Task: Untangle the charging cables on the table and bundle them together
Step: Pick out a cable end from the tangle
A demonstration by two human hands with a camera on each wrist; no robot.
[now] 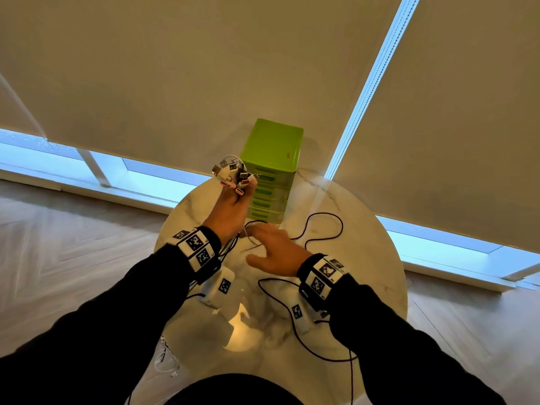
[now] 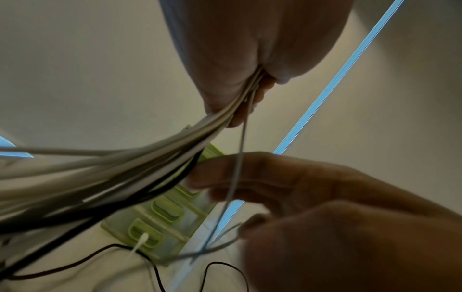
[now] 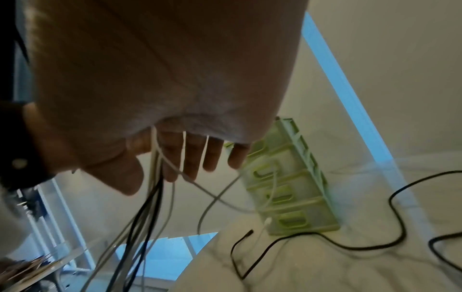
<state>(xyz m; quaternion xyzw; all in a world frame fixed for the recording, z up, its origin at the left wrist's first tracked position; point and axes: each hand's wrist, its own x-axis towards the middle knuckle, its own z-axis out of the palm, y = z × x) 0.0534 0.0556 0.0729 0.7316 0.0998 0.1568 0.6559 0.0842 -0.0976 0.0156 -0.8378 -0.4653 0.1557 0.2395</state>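
- The left hand, raised at the centre of the head view, has its grip closed round a bunch of cables. Their plugs fan out above the fist, and the cords hang down and toward the lower left of the left wrist view, white ones mixed with black.
- The right hand sits lower and just right of the left wrist, over the table. Its grip is loose, the fingers spread and nearly straight. A thin white cable runs across them, but whether they pinch it I cannot tell.
- The relation that matters: that thin cable drops almost straight down from the left fist, apart from the main bunch, and passes in front of the right fingers. The right hand is the nearer one to draw it along its length, I judge.
- One black cable lies loose on the table, looping to the right of the right hand and round toward the lower right of the head view, outside the bunch.
- A green drawer box stands at the far edge of the table, just behind both hands, with a white plug lying at its foot.
- Room is open to the right and toward the person. The box limits any forward pull, and some cords hang over the left rim of the table.
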